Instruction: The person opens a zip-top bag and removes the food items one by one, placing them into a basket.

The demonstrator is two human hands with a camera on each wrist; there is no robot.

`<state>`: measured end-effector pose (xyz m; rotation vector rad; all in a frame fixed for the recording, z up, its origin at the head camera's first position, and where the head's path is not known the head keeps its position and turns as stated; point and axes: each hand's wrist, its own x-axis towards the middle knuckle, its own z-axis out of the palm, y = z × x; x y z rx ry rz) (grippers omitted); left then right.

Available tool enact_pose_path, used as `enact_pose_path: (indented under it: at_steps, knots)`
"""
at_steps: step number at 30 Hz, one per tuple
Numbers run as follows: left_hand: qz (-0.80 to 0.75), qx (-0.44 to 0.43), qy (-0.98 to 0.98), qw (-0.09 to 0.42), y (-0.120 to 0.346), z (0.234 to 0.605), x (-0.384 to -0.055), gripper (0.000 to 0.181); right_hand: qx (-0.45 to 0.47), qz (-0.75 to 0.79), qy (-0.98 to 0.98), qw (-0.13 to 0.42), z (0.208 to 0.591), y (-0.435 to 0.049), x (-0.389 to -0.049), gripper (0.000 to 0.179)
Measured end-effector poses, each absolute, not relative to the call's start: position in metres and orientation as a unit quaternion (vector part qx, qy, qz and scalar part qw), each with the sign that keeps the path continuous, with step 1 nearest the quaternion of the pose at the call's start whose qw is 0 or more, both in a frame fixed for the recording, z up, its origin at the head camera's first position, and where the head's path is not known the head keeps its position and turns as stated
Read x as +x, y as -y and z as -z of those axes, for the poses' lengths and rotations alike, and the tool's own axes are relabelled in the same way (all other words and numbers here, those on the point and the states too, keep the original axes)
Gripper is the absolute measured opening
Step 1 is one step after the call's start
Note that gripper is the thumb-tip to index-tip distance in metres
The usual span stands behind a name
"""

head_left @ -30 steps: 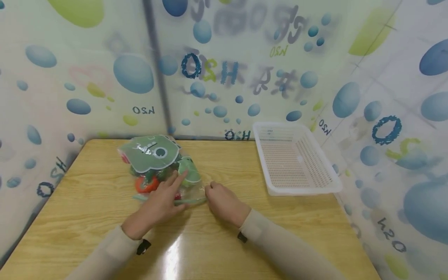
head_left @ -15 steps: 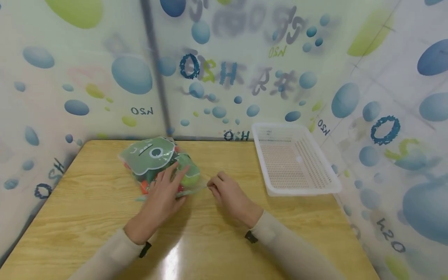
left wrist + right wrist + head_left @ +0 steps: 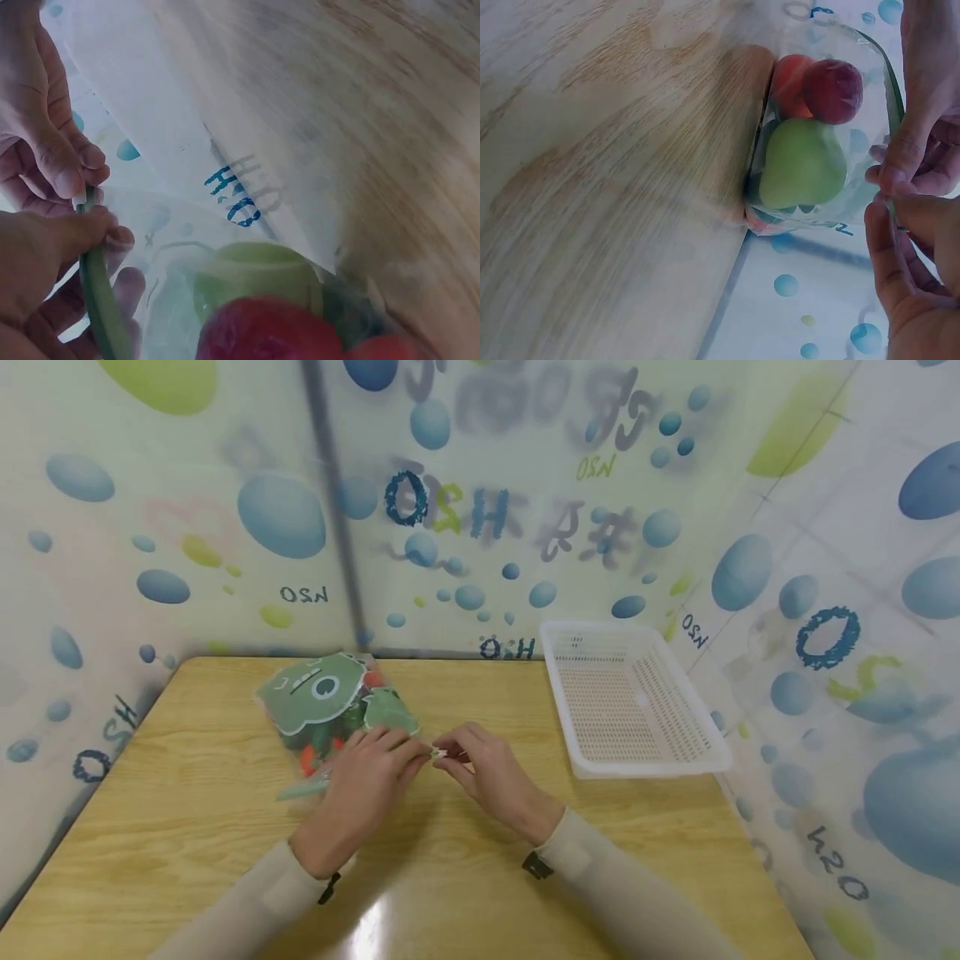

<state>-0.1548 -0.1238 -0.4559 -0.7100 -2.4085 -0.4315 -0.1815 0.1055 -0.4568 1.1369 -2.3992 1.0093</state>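
Observation:
A clear zip bag [image 3: 315, 693] with a green cartoon face printed on it lies at the left of the table, its near edge raised. Inside, a green pear shape [image 3: 802, 165], a dark red round fruit [image 3: 834, 91] and an orange-red one [image 3: 787, 86] show. The left hand [image 3: 367, 785] pinches the bag's green zip strip [image 3: 105, 307] close to its end. Right beside it, the right hand [image 3: 491, 777] pinches a small white slider [image 3: 79, 198] at the strip's end between thumb and fingers. The two hands' fingertips almost meet.
A white plastic basket [image 3: 716, 756] with perforated walls stands at the back right of the wooden table [image 3: 480, 893]. Patterned walls [image 3: 465, 560] rise behind the table and at both sides.
The left hand has moved from lying spread over the bag to pinching its zip strip, near the right hand. The bag's near edge has come up; the right hand has shifted slightly right.

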Motion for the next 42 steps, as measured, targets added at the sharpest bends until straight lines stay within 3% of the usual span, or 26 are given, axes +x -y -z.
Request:
enact_pose_path:
  at_steps: [7, 26, 33, 42]
  knots:
    - [0.194, -0.242, 0.899, 0.310, 0.122, 0.457, -0.154, 0.012, 0.384, -0.363, 0.837, 0.141, 0.457, -0.107, -0.185, 0.017]
    - [0.366, -0.297, 0.847, 0.244, 0.102, 0.452, -0.176, 0.012, 0.385, -0.339, 0.835, 0.200, 0.442, -0.129, -0.175, 0.017]
    - [0.366, -0.280, 0.857, 0.229, 0.099, 0.449, -0.173, 0.013, 0.339, -0.375, 0.848, 0.162, 0.441, -0.134, -0.179, 0.012]
    - [0.348, -0.280, 0.854, 0.267, 0.097, 0.443, -0.164, 0.021, 0.356, -0.381, 0.835, 0.177, 0.438, -0.133, -0.181, 0.009]
